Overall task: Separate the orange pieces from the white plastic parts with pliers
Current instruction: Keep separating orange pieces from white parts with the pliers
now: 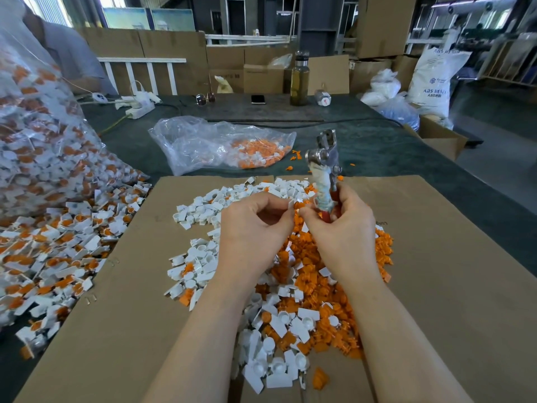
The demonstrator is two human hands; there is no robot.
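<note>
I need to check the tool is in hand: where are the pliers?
In the head view, right of centre: the right hand grips the pliers upright above the orange pieces.

A cardboard sheet [436, 257] lies on the table [377, 146] at its near edge, carrying a heap of separated parts [290, 286]. Unseparated parts [58, 257] spill along the table's left edge. Behind the sheet lies a bag [215, 144]; a bottle [300, 80] stands at the far edge.

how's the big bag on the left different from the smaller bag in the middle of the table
The big bag stands bulging, packed with joined white-and-orange parts; the smaller bag lies slack and mostly empty. The big bag spills parts from its mouth; the smaller bag keeps its orange pieces inside, gathered at its right end. Both are clear plastic.
</note>
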